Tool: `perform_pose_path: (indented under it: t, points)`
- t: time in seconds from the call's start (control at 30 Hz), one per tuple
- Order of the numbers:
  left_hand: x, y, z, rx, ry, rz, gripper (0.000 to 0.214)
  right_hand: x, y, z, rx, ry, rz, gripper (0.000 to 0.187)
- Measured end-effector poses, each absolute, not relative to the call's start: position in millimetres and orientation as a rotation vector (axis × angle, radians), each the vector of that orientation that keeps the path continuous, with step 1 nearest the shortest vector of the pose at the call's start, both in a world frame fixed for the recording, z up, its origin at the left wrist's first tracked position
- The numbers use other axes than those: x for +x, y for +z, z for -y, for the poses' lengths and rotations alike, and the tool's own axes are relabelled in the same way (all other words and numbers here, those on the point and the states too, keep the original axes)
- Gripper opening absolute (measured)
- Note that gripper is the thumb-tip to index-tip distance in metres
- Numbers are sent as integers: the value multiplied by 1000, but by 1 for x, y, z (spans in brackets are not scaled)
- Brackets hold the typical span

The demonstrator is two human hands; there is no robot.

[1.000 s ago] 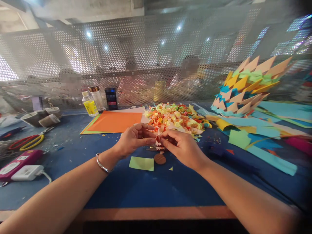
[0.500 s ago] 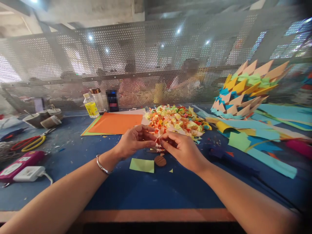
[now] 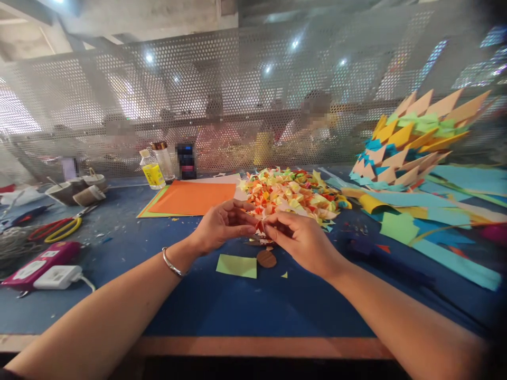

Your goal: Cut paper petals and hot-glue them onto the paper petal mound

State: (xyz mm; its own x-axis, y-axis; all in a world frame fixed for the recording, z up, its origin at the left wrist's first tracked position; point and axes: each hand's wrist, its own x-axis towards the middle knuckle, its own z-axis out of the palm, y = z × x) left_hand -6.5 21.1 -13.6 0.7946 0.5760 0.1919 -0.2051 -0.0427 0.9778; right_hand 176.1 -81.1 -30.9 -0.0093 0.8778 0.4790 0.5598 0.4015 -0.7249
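Between my two hands is a small folded paper piece (image 3: 259,227), red-orange and pale pink, in front of a heap of folded paper pieces (image 3: 291,195). My left hand (image 3: 224,224) pinches it from the left with thumb and fingers. From the right, my right hand (image 3: 304,240) closes thumb and fingertips on the same piece. Fingers hide part of it. Below the hands, a pale green paper rectangle (image 3: 236,266) and a round brown disc (image 3: 266,258) lie on the blue table (image 3: 245,311).
Orange sheets (image 3: 194,198), a bottle (image 3: 152,170) and a jar (image 3: 163,161) are behind my left hand. Scissors (image 3: 65,227), a power strip (image 3: 43,266) and cups (image 3: 71,191) lie left. A spiky paper construction (image 3: 404,142) and paper strips (image 3: 455,258) occupy the right.
The view has shifted slightly, so the table things appear a little further right. Both hands keep their pinch on the paper piece, which shows more red now.
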Motion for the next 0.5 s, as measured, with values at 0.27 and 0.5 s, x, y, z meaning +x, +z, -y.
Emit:
perform_pose_path:
  t: [0.27,0.5]
  points:
    - [-6,-11,-19,1461,647,-300,44,174,-27,82,-1279,409,1668,19]
    - [-7,-12,-21,1455,638,-295,42,174,-25,83,-1282,384,1679,18]
